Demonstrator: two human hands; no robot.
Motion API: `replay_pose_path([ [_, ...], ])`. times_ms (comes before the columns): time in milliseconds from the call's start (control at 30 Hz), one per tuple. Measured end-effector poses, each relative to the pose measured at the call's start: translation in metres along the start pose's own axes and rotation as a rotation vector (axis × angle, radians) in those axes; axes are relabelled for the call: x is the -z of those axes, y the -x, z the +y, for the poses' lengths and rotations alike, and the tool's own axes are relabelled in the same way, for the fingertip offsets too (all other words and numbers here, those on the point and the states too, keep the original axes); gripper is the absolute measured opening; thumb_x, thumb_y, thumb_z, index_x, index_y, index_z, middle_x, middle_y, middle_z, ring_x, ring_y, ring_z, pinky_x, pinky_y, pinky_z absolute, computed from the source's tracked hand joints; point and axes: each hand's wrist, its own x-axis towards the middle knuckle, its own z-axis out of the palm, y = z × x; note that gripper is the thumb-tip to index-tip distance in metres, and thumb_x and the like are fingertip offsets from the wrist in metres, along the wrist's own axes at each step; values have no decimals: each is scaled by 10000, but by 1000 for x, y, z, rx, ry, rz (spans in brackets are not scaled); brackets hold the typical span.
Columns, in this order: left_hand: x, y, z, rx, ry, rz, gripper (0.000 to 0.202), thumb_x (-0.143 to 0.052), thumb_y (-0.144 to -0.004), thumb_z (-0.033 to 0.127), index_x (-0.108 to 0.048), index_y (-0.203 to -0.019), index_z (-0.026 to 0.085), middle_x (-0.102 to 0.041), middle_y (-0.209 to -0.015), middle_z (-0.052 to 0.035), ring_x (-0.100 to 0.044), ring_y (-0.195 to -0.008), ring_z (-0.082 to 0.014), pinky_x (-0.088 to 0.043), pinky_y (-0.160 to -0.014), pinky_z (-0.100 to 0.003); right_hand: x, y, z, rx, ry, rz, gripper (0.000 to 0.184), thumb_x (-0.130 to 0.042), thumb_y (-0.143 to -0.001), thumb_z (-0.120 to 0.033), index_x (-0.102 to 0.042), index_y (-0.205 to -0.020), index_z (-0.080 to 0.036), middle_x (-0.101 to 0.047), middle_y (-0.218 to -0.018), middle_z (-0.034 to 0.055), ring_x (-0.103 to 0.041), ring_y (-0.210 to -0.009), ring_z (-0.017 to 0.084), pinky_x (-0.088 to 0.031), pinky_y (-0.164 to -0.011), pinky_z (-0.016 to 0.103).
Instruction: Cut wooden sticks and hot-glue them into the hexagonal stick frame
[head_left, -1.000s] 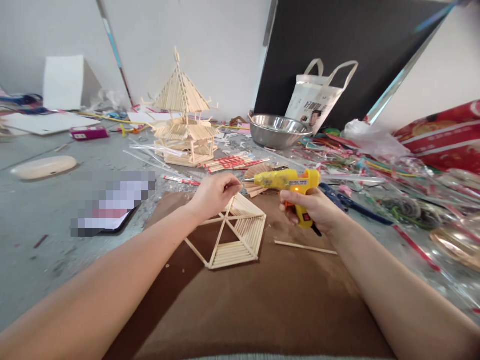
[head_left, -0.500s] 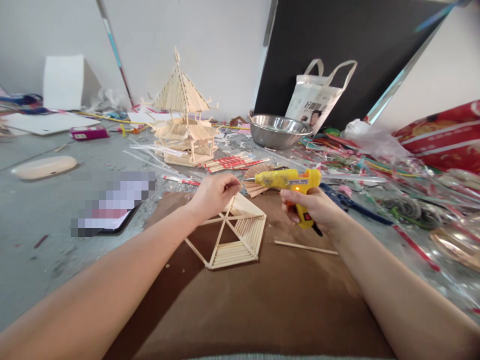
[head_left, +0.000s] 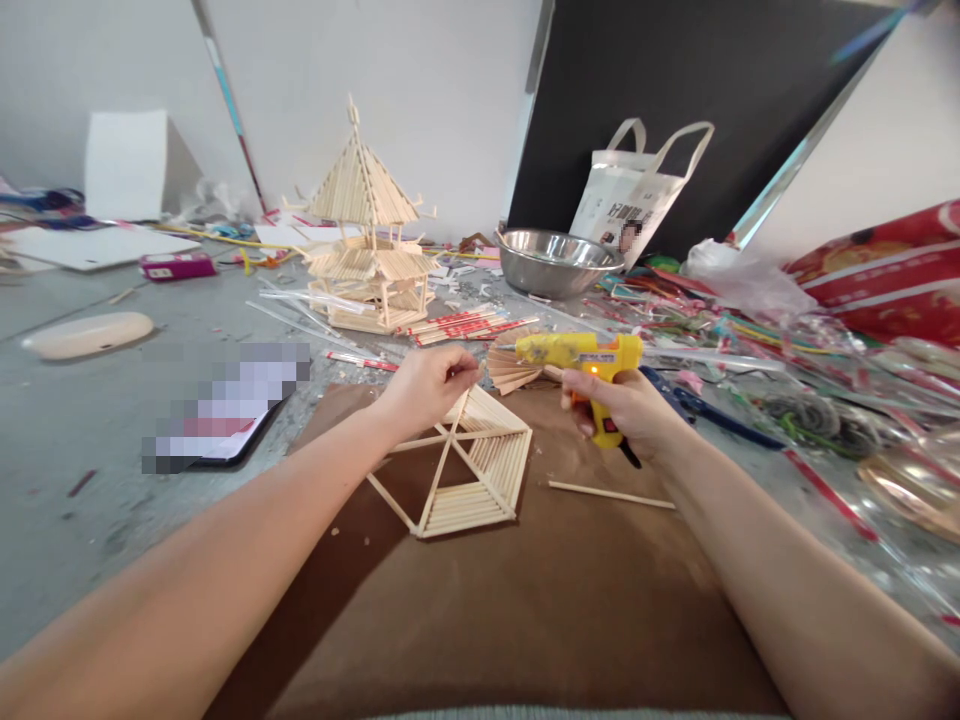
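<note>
My right hand (head_left: 619, 405) is wrapped round a yellow hot glue gun (head_left: 577, 352), whose orange light is on and whose nozzle points left. Over the far side of a six-sided frame of thin wooden sticks (head_left: 469, 508), my left hand (head_left: 433, 385) is closed with thumb and finger pinched. Whatever sits in that pinch is too small to make out. Some of the frame's sections are filled with rows of sticks, others are open. The frame lies on a brown board (head_left: 525, 620). A loose stick (head_left: 611, 494) lies right of it.
Behind stands a stick pagoda model (head_left: 367, 200). Red-marked sticks (head_left: 465, 325) and a fan of brown pieces (head_left: 514, 365) lie beyond the board. A phone (head_left: 232, 410) rests at left, a metal bowl (head_left: 559, 262) at back, blue-handled scissors (head_left: 712, 412) at right amid scraps.
The glue gun has shifted slightly right, its nozzle now farther from my left hand. My left hand stays pinched in nearly the same place; the stick frame has hardly moved.
</note>
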Motion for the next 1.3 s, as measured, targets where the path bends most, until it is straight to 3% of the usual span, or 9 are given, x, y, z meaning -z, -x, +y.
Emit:
replay_pose_path([
  [100,8,-4,1,41,2,-261,187,-496,-702,286,-601,-662,136,-560,-566,23,-462,-522,-75,-335,-506,-184,6,-6,5,46,-79,87,196,-599,-631,-342,-523,-664,-164,-565,-601,-6,-423,-332,54,-349,-317,209],
  [233,18,-6,3,108,46,-612,156,-516,-664,272,-610,-679,149,-574,-567,28,-481,-528,-80,-342,-501,-175,16,-16,14,-16,-128,129,93,-546,-605,-221,-506,-651,-150,-518,-466,-15,-431,-330,75,-353,-324,207],
  [467,21,-1,13,88,8,-862,152,-544,-628,282,-639,-688,179,-630,-643,15,-520,-569,-98,-334,-498,-182,24,-31,33,-144,11,272,196,-637,-611,-253,-541,-746,-150,-551,-523,-6,-490,-410,82,-408,-364,194],
  [733,19,2,30,94,-89,-970,120,-547,-620,244,-647,-650,183,-598,-564,23,-475,-483,-83,-289,-436,-187,27,-38,49,-128,269,334,279,-629,-622,-405,-555,-688,-144,-532,-511,-2,-436,-379,70,-333,-353,195],
  [900,15,4,29,36,-123,-1003,137,-546,-631,234,-657,-686,176,-635,-635,3,-507,-532,-94,-320,-467,-186,34,-42,53,-180,809,308,479,-377,-729,-575,-548,-617,-142,-606,-643,107,-564,-556,172,-373,-461,251],
  [1000,14,5,28,14,-143,-1008,136,-547,-631,225,-659,-689,172,-641,-645,-4,-514,-540,-97,-324,-474,-187,34,-41,49,-214,1053,293,559,-257,-752,-609,-565,-667,-150,-619,-724,140,-588,-682,239,-384,-528,293],
  [1300,13,5,29,-18,-204,-1035,139,-548,-631,228,-659,-695,173,-652,-675,-16,-528,-557,-110,-330,-481,-193,34,-41,49,-231,1128,261,613,-196,-749,-637,-578,-730,-157,-624,-770,144,-585,-720,231,-379,-548,279],
])
